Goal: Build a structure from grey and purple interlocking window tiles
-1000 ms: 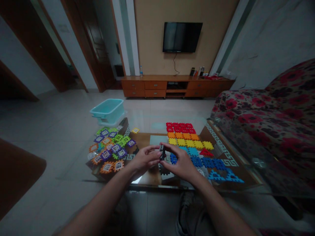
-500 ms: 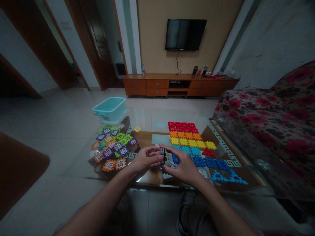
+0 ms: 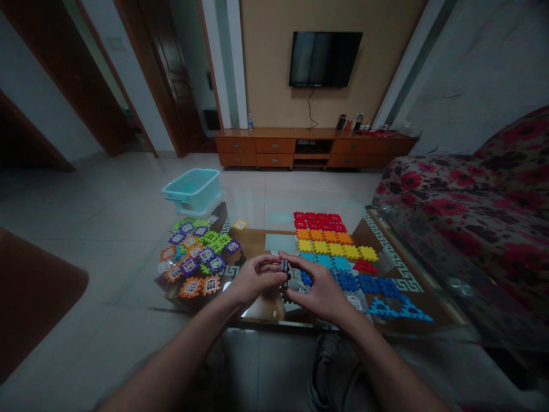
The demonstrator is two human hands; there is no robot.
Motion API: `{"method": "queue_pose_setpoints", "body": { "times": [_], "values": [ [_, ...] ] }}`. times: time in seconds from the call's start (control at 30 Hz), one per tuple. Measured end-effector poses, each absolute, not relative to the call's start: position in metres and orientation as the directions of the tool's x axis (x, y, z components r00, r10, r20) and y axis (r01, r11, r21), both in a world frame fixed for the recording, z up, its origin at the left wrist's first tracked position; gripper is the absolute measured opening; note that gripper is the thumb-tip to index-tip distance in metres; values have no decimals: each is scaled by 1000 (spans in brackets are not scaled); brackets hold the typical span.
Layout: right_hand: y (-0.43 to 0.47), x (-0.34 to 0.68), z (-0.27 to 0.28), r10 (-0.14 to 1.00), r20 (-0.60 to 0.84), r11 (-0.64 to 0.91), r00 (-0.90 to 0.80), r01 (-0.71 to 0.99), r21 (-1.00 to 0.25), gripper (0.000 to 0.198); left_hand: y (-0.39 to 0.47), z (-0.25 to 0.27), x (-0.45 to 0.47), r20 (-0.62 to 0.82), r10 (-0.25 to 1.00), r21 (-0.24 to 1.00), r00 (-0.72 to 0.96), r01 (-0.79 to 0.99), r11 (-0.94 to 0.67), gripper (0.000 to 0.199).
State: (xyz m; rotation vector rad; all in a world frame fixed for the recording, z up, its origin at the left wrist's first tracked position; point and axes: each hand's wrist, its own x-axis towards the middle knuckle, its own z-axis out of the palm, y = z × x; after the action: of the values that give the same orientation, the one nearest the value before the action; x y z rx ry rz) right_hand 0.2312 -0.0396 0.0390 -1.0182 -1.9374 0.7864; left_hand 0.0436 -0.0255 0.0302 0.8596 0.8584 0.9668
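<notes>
Above the near side of the glass table, my left hand (image 3: 256, 280) and my right hand (image 3: 321, 289) hold a dark interlocking plastic tile (image 3: 285, 266) between their fingertips. It stands nearly edge-on to me, so its faces are mostly hidden. Both hands are closed on it from opposite sides. Beyond and right of my right hand lie rows of joined tiles: red (image 3: 317, 221), orange (image 3: 323, 236), yellow (image 3: 337, 249), light blue (image 3: 328, 262) and dark blue (image 3: 366, 284). Grey tiles below my hands are partly covered.
A jumble of purple, green and orange tiles (image 3: 206, 255) covers the table's left side. Behind it stands a turquoise plastic tub (image 3: 193, 191). Blue triangular pieces (image 3: 401, 309) lie near the right front. A flowered sofa (image 3: 463, 212) flanks the glass table (image 3: 253, 312) on the right.
The dark tile has turned slightly between my fingers, and my left fingertips have shifted a little on it. The view has moved very slightly; the tiles on the table stay put.
</notes>
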Motion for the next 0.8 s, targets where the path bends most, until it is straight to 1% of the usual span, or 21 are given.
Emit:
{"method": "queue_pose_setpoints", "body": {
  "times": [0.23,0.47,0.6,0.7,0.8],
  "values": [
    [-40,231,38,863,352,477,-362,353,-805,67,-24,25,42,-168,933,918,317,-295,266,48],
    [-39,231,39,864,352,476,-361,357,-804,69,-25,25,42,-179,933,918,311,-289,272,48],
    [-40,230,40,870,352,467,-346,347,-813,66,-25,28,43,-189,920,901,345,-312,302,51],
    [-39,230,40,891,325,415,-318,278,-866,62,-25,32,44,-233,898,839,374,-390,380,48],
    [-38,230,40,916,276,325,-291,134,-936,58,-26,34,46,-257,883,788,393,-443,427,42]
  ]
}}
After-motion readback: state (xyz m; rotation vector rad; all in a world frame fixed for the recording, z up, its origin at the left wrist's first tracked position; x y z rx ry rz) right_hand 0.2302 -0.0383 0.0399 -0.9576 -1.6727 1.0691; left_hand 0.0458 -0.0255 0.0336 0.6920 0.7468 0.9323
